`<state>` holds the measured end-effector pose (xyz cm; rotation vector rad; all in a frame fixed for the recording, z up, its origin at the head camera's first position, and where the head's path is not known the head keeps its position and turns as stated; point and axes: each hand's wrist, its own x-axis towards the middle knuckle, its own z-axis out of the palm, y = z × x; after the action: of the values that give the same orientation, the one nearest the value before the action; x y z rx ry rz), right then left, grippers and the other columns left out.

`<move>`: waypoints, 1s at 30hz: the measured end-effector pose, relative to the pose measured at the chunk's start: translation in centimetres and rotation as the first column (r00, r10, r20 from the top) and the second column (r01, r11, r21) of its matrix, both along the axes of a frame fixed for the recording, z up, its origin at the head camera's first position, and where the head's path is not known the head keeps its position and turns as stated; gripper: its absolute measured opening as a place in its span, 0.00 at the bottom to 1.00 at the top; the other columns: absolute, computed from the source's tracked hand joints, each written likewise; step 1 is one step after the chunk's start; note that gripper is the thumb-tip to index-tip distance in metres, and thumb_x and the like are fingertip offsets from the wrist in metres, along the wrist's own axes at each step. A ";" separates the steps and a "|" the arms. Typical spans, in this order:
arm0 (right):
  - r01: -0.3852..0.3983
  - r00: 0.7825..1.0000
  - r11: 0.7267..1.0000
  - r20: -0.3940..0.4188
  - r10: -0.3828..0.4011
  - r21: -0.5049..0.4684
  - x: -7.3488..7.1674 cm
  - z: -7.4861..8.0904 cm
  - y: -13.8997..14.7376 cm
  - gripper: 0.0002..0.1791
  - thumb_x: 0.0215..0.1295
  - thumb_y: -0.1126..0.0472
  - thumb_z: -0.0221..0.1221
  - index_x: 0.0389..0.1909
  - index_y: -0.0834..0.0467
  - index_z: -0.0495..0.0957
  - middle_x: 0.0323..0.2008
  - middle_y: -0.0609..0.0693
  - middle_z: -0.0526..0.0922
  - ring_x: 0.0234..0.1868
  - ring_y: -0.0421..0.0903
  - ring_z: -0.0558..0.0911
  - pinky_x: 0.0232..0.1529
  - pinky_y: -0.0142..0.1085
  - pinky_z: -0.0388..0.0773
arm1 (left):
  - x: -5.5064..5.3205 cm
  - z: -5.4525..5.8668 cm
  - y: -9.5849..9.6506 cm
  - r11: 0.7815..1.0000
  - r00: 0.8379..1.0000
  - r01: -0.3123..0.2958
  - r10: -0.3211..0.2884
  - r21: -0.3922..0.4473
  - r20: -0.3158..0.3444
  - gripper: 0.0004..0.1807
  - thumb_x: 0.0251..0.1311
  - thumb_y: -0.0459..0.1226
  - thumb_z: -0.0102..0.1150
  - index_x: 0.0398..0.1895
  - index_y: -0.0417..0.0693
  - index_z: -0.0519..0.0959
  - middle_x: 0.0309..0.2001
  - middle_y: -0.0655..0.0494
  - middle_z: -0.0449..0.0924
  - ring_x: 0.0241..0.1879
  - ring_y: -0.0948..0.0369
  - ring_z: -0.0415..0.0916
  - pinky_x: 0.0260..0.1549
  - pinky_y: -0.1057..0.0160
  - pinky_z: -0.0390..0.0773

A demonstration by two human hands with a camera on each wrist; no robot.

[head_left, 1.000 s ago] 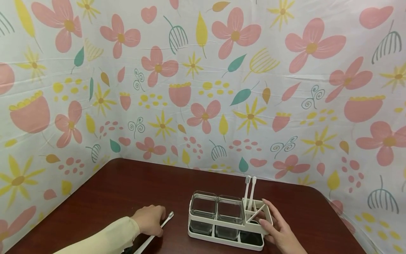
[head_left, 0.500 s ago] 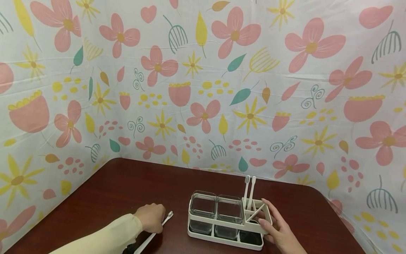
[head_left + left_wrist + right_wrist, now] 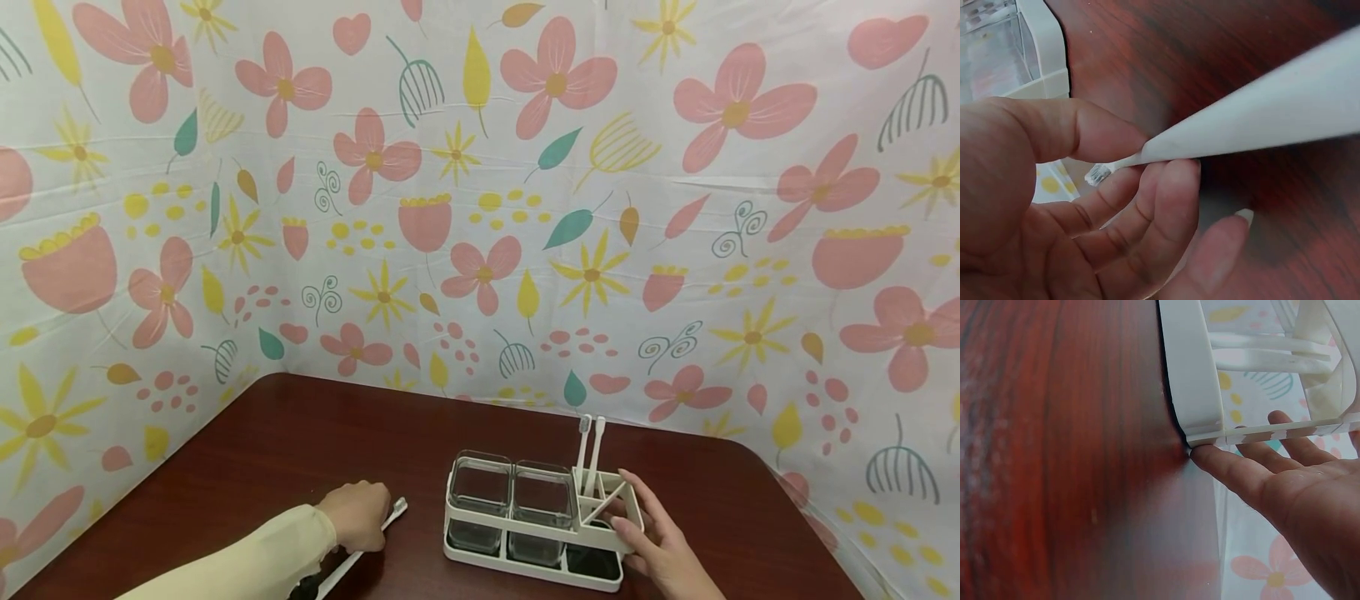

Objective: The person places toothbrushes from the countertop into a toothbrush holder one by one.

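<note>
My left hand (image 3: pixel 354 515) pinches a white toothbrush (image 3: pixel 1260 103) between thumb and fingers at its narrow neck. The brush's bristle head (image 3: pixel 400 505) points away to the right, and its thick handle runs back toward me. Part of the handle is hidden under the hand in the head view. At the right end of a white toothbrush holder (image 3: pixel 536 527), my right hand (image 3: pixel 663 546) grips the upper frame, thumb in front and fingers behind. Two toothbrushes (image 3: pixel 591 454) stand upright in one of its slots. In its left part sit two clear square cups (image 3: pixel 545 496).
Both hands work over a dark red-brown wooden table (image 3: pixel 352 433). A curtain (image 3: pixel 480 208) with a flower pattern hangs along the back and left edges, close behind the holder.
My left hand's fingers have closed in on the toothbrush, and the hand has turned slightly. The brush head has shifted a little to the left. My right hand and the holder have stayed put.
</note>
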<state>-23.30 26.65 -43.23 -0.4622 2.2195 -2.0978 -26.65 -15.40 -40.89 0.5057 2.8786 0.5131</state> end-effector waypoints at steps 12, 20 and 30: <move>-0.049 0.999 0.999 -0.022 0.049 -0.018 -0.1 0.0 0.2 0.32 0.78 0.67 0.45 0.72 0.33 0.53 0.54 0.50 0.73 0.51 0.42 0.80 0.29 0.35 0.73 | 0.2 1.9 -0.7 0.999 0.999 -0.011 0.013 0.034 -0.039 0.10 0.41 0.31 0.63 0.17 0.50 0.71 0.12 0.57 0.71 0.06 0.62 0.66 0.04 0.63 0.67; -0.119 0.992 0.991 -0.036 0.117 -0.055 -0.2 -0.1 0.5 0.33 0.78 0.68 0.43 0.72 0.32 0.52 0.55 0.47 0.74 0.54 0.43 0.79 0.35 0.39 0.79 | 0.0 3.8 -1.0 0.997 1.000 -0.015 0.015 0.081 0.001 0.05 0.47 0.32 0.63 0.22 0.49 0.76 0.14 0.58 0.71 0.13 0.63 0.62 0.16 0.62 0.65; -0.132 0.990 0.989 -0.053 0.129 -0.063 -0.2 -0.2 0.5 0.33 0.78 0.69 0.43 0.73 0.33 0.52 0.55 0.45 0.75 0.54 0.43 0.79 0.35 0.39 0.79 | 0.5 6.2 -0.6 0.984 0.995 -0.080 0.087 0.161 -0.038 0.06 0.53 0.30 0.67 0.35 0.43 0.82 0.22 0.57 0.75 0.19 0.59 0.71 0.21 0.59 0.73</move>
<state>-23.54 27.15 -43.39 -0.6508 2.0873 -2.1194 -26.16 -16.02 -34.70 0.4254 2.9262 0.7604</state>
